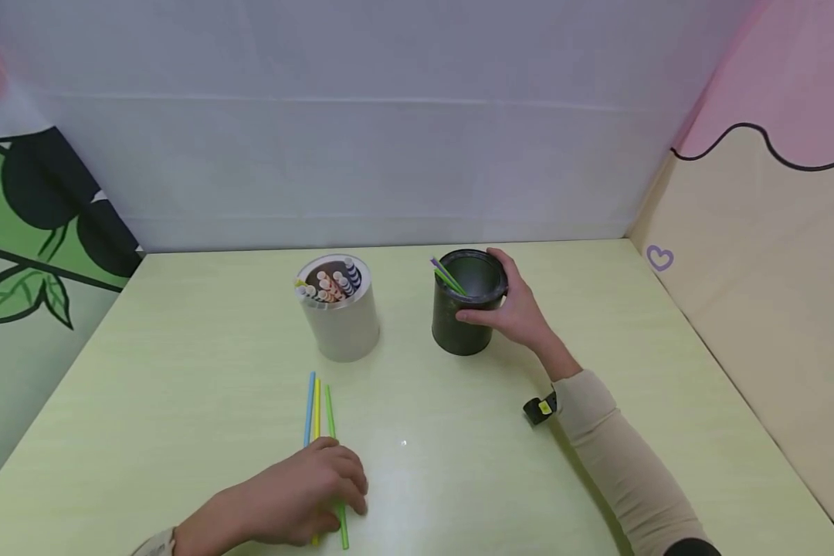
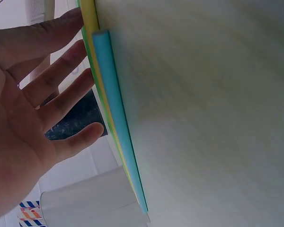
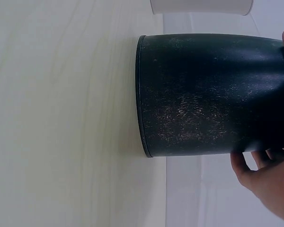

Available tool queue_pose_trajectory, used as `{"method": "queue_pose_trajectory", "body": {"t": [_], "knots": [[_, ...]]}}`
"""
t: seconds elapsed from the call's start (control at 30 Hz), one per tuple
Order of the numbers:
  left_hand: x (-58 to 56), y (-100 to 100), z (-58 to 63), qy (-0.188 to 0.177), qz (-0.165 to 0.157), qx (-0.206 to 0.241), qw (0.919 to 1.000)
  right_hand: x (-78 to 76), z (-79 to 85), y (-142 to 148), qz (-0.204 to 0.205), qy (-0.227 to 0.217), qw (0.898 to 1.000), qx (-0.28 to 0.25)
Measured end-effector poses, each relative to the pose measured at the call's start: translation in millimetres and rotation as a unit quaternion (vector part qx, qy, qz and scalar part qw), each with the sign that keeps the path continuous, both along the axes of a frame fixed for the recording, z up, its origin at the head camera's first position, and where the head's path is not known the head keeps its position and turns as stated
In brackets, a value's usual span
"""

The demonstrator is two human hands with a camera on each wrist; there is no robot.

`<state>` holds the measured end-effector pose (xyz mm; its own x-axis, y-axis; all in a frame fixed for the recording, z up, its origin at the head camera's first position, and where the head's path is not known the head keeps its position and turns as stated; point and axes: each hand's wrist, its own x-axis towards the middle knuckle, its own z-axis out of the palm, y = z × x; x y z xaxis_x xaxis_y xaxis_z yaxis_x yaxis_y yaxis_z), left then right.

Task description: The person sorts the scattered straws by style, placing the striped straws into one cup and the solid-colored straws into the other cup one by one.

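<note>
Over a blue straw [image 1: 310, 409], a yellow straw [image 1: 316, 413] and a green straw [image 1: 330, 411] lying on the table, my left hand [image 1: 299, 490] reaches with its fingertips at the green one. The left wrist view shows its fingers spread and loosely bent beside the straws, not closed round them. My right hand [image 1: 521, 313] grips a dark, upright cylindrical cup [image 1: 450, 328] near its rim, thumb in front and fingers behind. Inside the cup lean a green and a purple straw [image 1: 452, 279]. In the right wrist view, the cup's scuffed side [image 3: 194, 104] fills the middle.
A white canister [image 1: 346, 336] holding several striped paper straws [image 1: 337, 286] stands left of the dark cup. The pale table [image 1: 208, 371] meets a light back wall [image 1: 361, 170] and patterned side walls. A small black device [image 1: 540, 409] shows by the right wrist.
</note>
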<state>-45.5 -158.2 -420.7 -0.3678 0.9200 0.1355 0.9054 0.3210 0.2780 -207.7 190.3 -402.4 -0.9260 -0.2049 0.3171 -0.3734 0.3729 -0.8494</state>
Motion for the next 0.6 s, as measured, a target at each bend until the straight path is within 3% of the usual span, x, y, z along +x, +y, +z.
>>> {"method": "queue_pose_trajectory", "body": {"t": [0.3, 0.6], "knots": [[2.5, 2.2, -1.0, 0.044, -0.033, 0.027, 0.9981, 1.9, -2.1, -0.1, -0.009, -0.008, 1.000, 0.005], [4.5, 3.2, -0.8, 0.044, -0.021, 0.016, 0.9987, 0.3, 0.5, -0.9, -0.004, -0.003, 1.000, 0.000]]}}
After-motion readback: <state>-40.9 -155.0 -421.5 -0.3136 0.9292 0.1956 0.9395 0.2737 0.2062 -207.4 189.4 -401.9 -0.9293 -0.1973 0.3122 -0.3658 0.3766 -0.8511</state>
